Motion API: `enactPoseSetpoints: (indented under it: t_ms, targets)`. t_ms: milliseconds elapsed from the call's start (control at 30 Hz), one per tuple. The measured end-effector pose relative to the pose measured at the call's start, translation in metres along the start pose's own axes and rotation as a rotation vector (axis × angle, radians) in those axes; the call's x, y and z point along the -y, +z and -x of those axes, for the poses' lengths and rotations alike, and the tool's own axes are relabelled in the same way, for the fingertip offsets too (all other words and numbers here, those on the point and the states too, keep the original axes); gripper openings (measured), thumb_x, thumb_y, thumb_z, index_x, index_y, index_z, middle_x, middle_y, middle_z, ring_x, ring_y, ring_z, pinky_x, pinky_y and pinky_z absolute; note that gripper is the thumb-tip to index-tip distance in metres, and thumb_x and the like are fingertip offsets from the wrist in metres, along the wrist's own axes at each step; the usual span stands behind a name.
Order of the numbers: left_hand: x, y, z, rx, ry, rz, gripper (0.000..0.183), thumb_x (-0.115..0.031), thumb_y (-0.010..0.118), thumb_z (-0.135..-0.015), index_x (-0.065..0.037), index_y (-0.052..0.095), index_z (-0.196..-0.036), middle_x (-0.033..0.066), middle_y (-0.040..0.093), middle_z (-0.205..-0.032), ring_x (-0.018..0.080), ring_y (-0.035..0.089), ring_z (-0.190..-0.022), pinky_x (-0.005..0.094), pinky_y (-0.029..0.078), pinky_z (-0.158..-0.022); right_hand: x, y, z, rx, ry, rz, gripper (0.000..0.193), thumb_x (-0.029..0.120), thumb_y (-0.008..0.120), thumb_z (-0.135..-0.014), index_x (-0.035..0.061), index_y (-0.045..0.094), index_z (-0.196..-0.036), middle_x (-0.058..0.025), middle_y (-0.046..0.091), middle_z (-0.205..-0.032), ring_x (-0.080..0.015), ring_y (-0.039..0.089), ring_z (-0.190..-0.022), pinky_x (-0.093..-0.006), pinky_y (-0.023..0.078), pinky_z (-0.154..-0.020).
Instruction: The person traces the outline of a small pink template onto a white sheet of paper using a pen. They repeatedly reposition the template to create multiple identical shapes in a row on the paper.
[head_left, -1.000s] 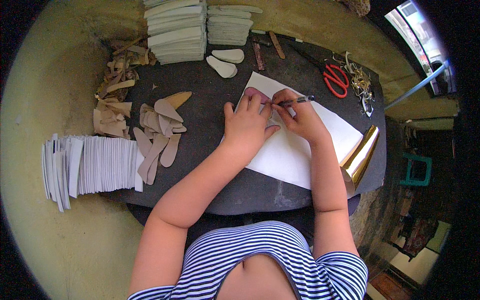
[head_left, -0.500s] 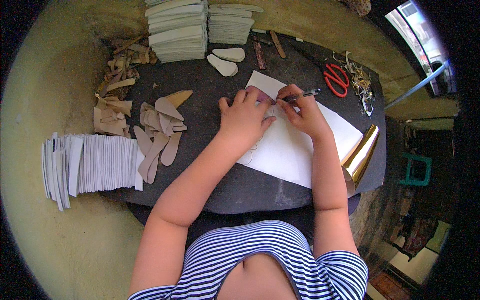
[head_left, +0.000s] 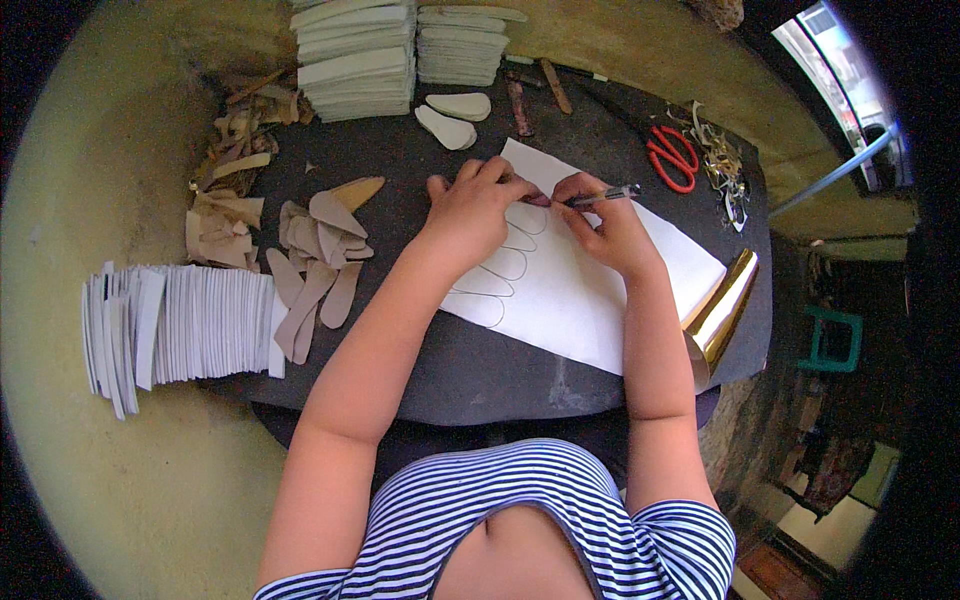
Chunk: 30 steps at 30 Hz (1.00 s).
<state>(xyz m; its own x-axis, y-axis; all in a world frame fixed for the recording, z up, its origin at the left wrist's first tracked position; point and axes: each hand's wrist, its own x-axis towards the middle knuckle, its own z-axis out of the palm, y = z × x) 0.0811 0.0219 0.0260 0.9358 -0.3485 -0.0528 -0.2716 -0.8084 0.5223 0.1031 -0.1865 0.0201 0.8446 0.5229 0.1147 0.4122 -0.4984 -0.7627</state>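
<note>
A white sheet (head_left: 590, 290) lies on the dark table (head_left: 500, 370), its right end curled to show a gold underside (head_left: 722, 312). Several curved outlines are drawn along its left edge. My left hand (head_left: 470, 205) lies flat near the sheet's upper left corner, its fingers spread and pressing a small pattern piece that is mostly hidden beneath them. My right hand (head_left: 605, 220) grips a pen (head_left: 602, 196) whose tip meets the sheet right beside the left fingertips.
Red-handled scissors (head_left: 672, 157) lie at the far right beside scraps. Tan cut pieces (head_left: 315, 255) are piled left of my arm. Stacks of white sheets stand at the far edge (head_left: 355, 55) and fan out at the left (head_left: 180, 325). Two pale sole shapes (head_left: 452, 115) lie beyond.
Both hands have crept a little toward the sheet's far corner, and the pen has shifted along the pattern's edge. More of the drawn outlines now show below my left hand.
</note>
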Motion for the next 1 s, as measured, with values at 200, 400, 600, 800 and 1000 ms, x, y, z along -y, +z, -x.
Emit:
enactPoseSetpoints:
  t_ms: [200,400,600,800,1000]
  targets:
    - [0.005,0.007,-0.003,-0.02,-0.003,0.0,0.042,-0.003,0.047,-0.082,-0.023,0.062,-0.116,0.0051,0.05,-0.121,0.0273,0.043,-0.119,0.0567,0.033,-0.091,0.001,0.006,-0.002,-0.043,-0.118,0.006,0.015,-0.003,0.059,-0.078,0.0026,0.057,-0.092,-0.0126,0.061,-0.087,-0.0258,0.06,-0.078,-0.0329,0.049,-0.071]
    - [0.007,0.007,-0.002,-0.029,0.007,0.022,0.04,-0.005,0.047,-0.083,-0.023,0.062,-0.115,0.0048,0.05,-0.121,0.0269,0.043,-0.119,0.0579,0.034,-0.09,0.01,0.006,-0.005,-0.031,-0.105,0.034,0.018,-0.004,0.06,-0.077,0.0036,0.057,-0.093,-0.0127,0.061,-0.088,-0.0261,0.061,-0.079,-0.0333,0.049,-0.071]
    - [0.008,0.009,-0.003,-0.047,0.013,0.043,0.036,-0.007,0.049,-0.083,-0.023,0.063,-0.114,0.0038,0.05,-0.121,0.0265,0.043,-0.119,0.0552,0.034,-0.09,0.01,0.007,-0.005,-0.039,-0.118,0.054,0.014,-0.003,0.065,-0.079,0.0017,0.058,-0.09,-0.0116,0.063,-0.089,-0.0245,0.062,-0.083,-0.0331,0.049,-0.075]
    - [0.007,0.008,-0.003,-0.036,0.012,0.044,0.034,-0.01,0.052,-0.083,-0.021,0.062,-0.114,0.0039,0.051,-0.119,0.0268,0.044,-0.117,0.0544,0.034,-0.089,0.01,0.006,-0.005,-0.07,-0.143,0.053,0.012,0.0,0.066,-0.079,0.0019,0.058,-0.088,-0.0127,0.064,-0.088,-0.0269,0.062,-0.081,-0.0339,0.05,-0.073]
    - [0.008,0.008,-0.001,-0.043,0.014,0.036,0.034,-0.013,0.053,-0.083,-0.02,0.061,-0.116,0.0047,0.051,-0.119,0.0271,0.044,-0.117,0.0537,0.035,-0.088,0.011,0.007,-0.006,-0.082,-0.19,0.054,0.012,0.0,0.066,-0.078,0.0017,0.059,-0.087,-0.0132,0.064,-0.086,-0.0282,0.062,-0.076,-0.0341,0.05,-0.071]
